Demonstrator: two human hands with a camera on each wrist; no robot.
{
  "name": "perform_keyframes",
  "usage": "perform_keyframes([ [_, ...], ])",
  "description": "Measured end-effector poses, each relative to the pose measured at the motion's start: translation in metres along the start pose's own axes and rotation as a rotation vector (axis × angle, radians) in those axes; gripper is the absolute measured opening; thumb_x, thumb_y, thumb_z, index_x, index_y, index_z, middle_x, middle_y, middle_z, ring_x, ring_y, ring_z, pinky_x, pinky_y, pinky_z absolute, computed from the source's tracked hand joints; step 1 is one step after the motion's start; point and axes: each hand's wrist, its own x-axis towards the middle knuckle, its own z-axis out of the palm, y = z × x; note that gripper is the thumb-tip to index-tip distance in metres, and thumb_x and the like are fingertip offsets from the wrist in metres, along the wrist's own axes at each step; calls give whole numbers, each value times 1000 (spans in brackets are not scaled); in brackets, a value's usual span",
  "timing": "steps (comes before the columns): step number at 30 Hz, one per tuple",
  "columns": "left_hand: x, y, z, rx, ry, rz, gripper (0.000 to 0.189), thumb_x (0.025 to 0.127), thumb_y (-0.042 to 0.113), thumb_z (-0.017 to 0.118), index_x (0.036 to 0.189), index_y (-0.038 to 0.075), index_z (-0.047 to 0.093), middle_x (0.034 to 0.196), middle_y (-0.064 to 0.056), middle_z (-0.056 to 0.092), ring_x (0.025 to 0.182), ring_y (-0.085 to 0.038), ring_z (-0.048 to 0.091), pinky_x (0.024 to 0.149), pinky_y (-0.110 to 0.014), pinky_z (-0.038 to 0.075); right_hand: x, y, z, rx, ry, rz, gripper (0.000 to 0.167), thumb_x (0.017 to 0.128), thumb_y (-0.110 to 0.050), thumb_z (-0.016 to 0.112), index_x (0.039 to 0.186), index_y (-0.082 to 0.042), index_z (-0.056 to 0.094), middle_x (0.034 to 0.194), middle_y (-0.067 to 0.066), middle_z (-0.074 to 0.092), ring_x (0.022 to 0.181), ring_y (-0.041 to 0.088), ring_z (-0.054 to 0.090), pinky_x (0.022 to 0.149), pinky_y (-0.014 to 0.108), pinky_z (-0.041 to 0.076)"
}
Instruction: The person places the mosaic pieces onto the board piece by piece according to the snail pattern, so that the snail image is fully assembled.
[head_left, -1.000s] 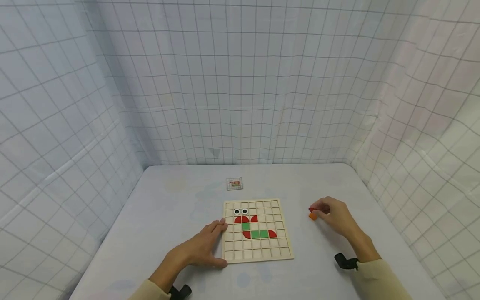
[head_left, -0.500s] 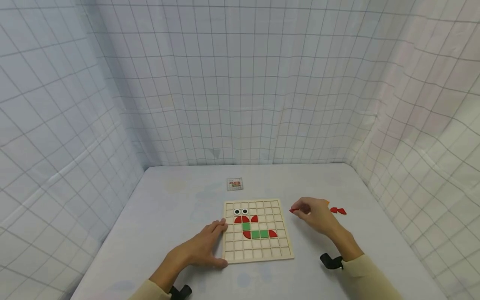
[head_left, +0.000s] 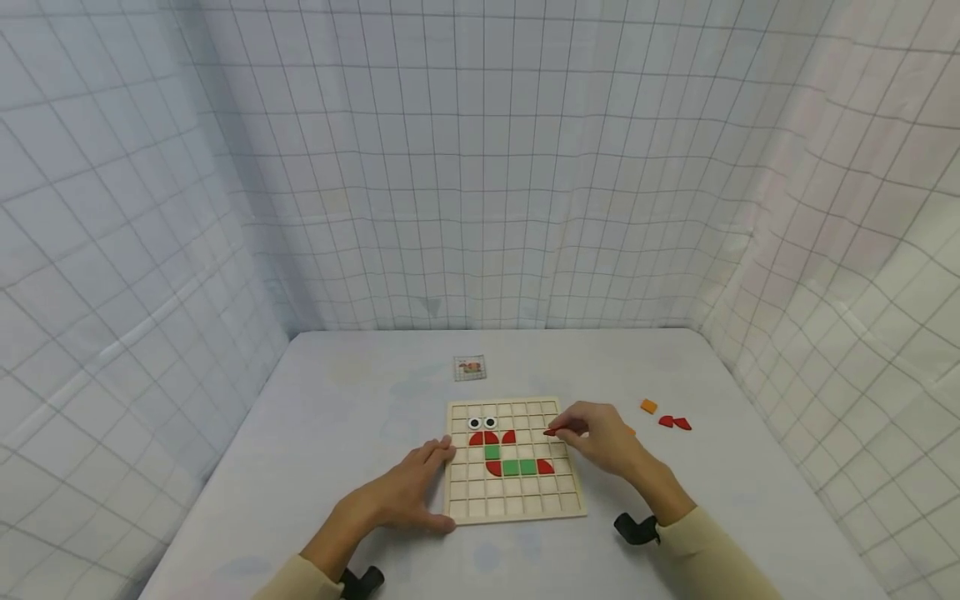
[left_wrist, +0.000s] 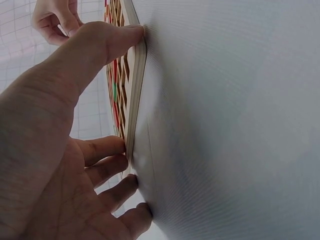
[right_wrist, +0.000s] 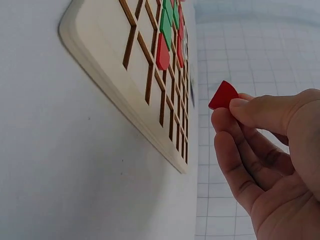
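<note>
A wooden grid board (head_left: 517,506) lies mid-table, with red quarter-round tiles (head_left: 492,469), green square tiles (head_left: 519,468) and two eye tiles (head_left: 482,423) in its cells. My right hand (head_left: 603,439) pinches a red quarter-round tile (right_wrist: 224,95) between thumb and fingertips, held over the board's right edge. At the left side, my left hand (head_left: 401,492) is spread along the board. Its thumb touches the near corner and its fingertips rest at the left edge, as the left wrist view (left_wrist: 100,165) shows.
Right of the board lie an orange square tile (head_left: 648,406) and two loose red tiles (head_left: 674,422). Another orange piece (head_left: 631,431) shows partly behind my right hand. A small picture card (head_left: 469,367) lies beyond the board. Gridded white curtains (head_left: 480,208) enclose the table.
My right hand has moved left from the loose tiles to the board's right edge, carrying the red tile. The loose tiles have come into view behind it. My left hand has stayed put.
</note>
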Motion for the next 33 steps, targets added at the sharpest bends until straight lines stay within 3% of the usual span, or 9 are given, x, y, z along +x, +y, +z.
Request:
perform_keyframes([
  [8, 4, -2, 3, 13, -3, 8, 118, 86, 49, 103, 177, 4, 42, 194, -18, 29, 179, -46, 31, 142, -68, 38, 5, -6, 14, 26, -47, -5, 18, 104, -3, 86, 119, -12, 89, 116, 0, 88, 101, 13, 85, 93, 23, 69],
  [18, 2, 2, 2, 2, -6, -2, 117, 86, 47, 104, 176, 3, 44, 193, -19, 30, 179, -47, 31, 141, -69, 37, 14, -11, 35, -6, -58, -109, 14, 102, 2, 86, 111, -9, 90, 109, 4, 87, 93, 5, 78, 84, 19, 68],
  [28, 0, 2, 2, -1, -1, -5, 116, 86, 46, 104, 175, 3, 44, 193, -20, 31, 178, -48, 31, 141, -70, 37, 23, -22, 54, -67, -74, -135, 10, 101, -1, 89, 106, -10, 91, 104, 2, 87, 94, 6, 73, 82, 21, 65],
  [33, 0, 1, 2, 3, 0, -5, 116, 86, 46, 104, 175, 3, 44, 193, -20, 31, 178, -48, 32, 141, -69, 38, 25, -29, 58, -46, -97, -153, 9, 99, 0, 90, 106, -6, 92, 101, 4, 86, 91, 4, 70, 78, 19, 62],
])
